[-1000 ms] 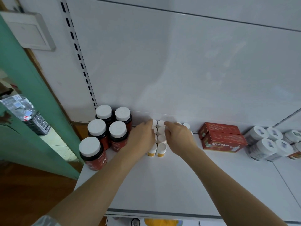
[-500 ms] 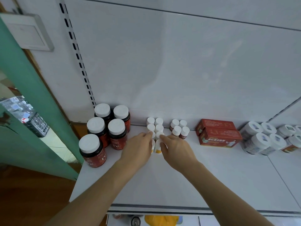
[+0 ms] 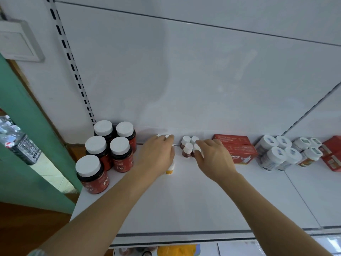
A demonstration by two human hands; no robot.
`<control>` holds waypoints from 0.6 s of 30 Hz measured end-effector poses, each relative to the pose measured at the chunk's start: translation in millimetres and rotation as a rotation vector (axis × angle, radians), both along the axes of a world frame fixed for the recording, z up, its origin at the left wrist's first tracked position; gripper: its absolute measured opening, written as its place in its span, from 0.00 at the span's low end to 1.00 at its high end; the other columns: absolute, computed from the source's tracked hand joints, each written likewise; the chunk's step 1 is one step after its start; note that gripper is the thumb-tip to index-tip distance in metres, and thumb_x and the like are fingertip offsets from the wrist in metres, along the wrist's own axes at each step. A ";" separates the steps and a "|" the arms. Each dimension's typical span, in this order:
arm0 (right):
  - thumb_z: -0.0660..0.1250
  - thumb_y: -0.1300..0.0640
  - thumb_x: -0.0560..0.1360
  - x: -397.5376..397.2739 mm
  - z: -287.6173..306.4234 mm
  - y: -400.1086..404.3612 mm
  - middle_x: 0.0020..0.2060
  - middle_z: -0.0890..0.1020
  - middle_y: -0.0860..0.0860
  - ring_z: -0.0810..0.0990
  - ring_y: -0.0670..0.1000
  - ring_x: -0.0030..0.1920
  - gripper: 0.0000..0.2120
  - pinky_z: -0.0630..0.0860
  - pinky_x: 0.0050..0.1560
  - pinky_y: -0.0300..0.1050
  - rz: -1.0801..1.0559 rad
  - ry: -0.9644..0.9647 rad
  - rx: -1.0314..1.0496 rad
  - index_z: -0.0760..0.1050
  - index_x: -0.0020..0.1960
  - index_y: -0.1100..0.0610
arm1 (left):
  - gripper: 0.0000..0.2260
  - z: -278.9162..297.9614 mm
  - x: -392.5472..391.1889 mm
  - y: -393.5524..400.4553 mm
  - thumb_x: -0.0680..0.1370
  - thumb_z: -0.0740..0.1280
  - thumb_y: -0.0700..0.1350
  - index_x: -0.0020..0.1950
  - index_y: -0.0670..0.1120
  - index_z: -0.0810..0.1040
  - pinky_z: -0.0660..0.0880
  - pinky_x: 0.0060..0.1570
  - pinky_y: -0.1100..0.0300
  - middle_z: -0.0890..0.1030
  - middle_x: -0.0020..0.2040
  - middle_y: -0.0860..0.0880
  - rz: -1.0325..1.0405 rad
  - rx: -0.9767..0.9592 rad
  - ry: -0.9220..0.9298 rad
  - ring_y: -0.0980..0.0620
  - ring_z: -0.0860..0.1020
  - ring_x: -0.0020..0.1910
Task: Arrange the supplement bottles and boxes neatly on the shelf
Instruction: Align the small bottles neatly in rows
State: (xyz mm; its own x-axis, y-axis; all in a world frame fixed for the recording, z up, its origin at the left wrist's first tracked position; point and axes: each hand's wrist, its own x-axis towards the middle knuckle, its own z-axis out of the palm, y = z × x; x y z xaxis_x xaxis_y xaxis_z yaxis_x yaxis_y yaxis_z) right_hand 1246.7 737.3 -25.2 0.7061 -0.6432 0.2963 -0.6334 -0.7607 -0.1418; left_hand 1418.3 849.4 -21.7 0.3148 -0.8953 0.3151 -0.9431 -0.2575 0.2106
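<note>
Five big red-labelled bottles (image 3: 110, 150) with white caps stand upright at the shelf's left end, two rows deep plus one out front; likely grouped by product and pushed back toward the rear wall so the fronts face the aisle. White shelf (image 3: 193, 200) runs left to right, long axis across the view, bare board in front of the stock.

Red boxes (image 3: 238, 149), stacked flat to the right of centre, long sides along the shelf, printed faces forward. Beyond them, white tubs (image 3: 276, 154) with printed lids lean in a loose cluster, some tilted rather than upright, so that group looks unsorted. More red boxes (image 3: 332, 154) at the far right edge, partly cut off.

Left hand (image 3: 158, 156) lies over a column of small white-capped bottles (image 3: 170, 168), fingers fairly straight and pressed along them, holding nothing that I can see; seems to be squaring the column toward the back wall. Most of the column is hidden under the hand; one yellow-based bottle shows at the front, two caps at the back. Column's long axis runs front to back.

Right hand (image 3: 212, 157) reaches to a small cluster of brown mini bottles (image 3: 188, 148), upright, just left of the stacked boxes. Fingertips touch the right-hand caps; cannot tell whether they pinch one or only nudge. Judged step: tightening this cluster into line with the neighbouring column.
</note>
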 end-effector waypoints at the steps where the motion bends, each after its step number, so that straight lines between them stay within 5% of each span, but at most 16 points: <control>1: 0.67 0.55 0.74 -4.0 0.7 -8.1 0.43 0.82 0.56 0.76 0.62 0.45 0.13 0.77 0.43 0.54 -0.014 0.027 0.002 0.79 0.56 0.59 | 0.10 1.2 -3.8 -7.7 0.79 0.58 0.49 0.57 0.47 0.73 0.63 0.38 0.55 0.79 0.46 0.49 -0.035 0.001 -0.019 0.45 0.75 0.47; 8: 0.65 0.48 0.74 -5.5 8.1 -45.1 0.51 0.82 0.50 0.73 0.57 0.59 0.20 0.72 0.57 0.49 0.103 0.260 0.023 0.75 0.63 0.54 | 0.16 -9.9 -26.3 -59.3 0.75 0.63 0.58 0.57 0.48 0.72 0.67 0.48 0.52 0.81 0.48 0.50 -0.119 0.139 -0.095 0.45 0.75 0.51; 18: 0.66 0.48 0.68 -1.2 -18.5 -82.1 0.43 0.85 0.49 0.78 0.58 0.55 0.17 0.71 0.57 0.51 0.275 0.264 -0.051 0.80 0.54 0.54 | 0.11 -35.5 -16.9 -79.9 0.74 0.62 0.53 0.55 0.52 0.73 0.68 0.50 0.53 0.82 0.46 0.53 -0.056 0.226 -0.165 0.46 0.76 0.49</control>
State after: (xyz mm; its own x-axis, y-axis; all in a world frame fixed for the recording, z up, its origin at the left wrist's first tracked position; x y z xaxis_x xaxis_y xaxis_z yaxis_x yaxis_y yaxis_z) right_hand 1245.5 655.2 -43.7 0.9065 -0.4083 0.1077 -0.4145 -0.9091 0.0417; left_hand 1401.5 769.5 -57.2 0.2238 -0.9633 0.1481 -0.9739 -0.2269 -0.0043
